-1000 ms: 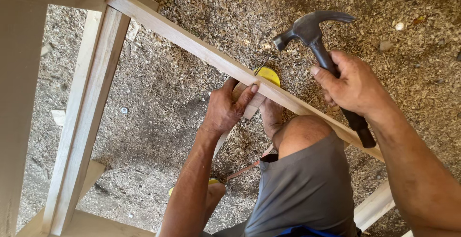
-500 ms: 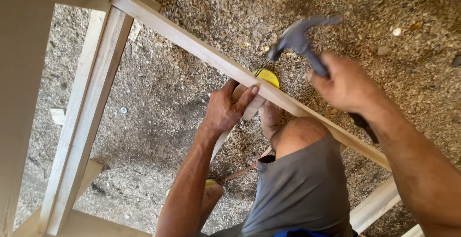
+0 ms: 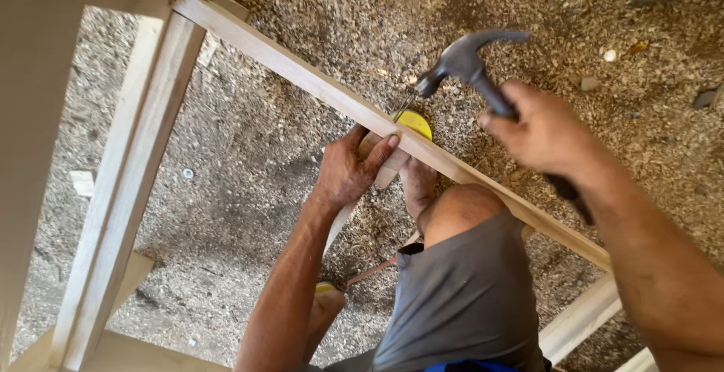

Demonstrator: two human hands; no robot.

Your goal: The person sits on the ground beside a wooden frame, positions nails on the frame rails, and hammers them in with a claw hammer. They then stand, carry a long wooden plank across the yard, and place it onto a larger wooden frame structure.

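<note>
From the head camera, the left hand (image 3: 352, 170) wraps closed around a short pale wooden block (image 3: 383, 162) pressed under the long pale wooden rail (image 3: 317, 89), which crosses the view diagonally. The right hand (image 3: 544, 129) grips the dark handle of one steel claw hammer (image 3: 469, 67), raised clear above the rail (open air around its head). A yellow sandal (image 3: 415, 122) lies on the sawdust-covered ground (image 3: 249, 183) just beyond the rail. Two upright posts (image 3: 124, 191) close the left side.
</note>
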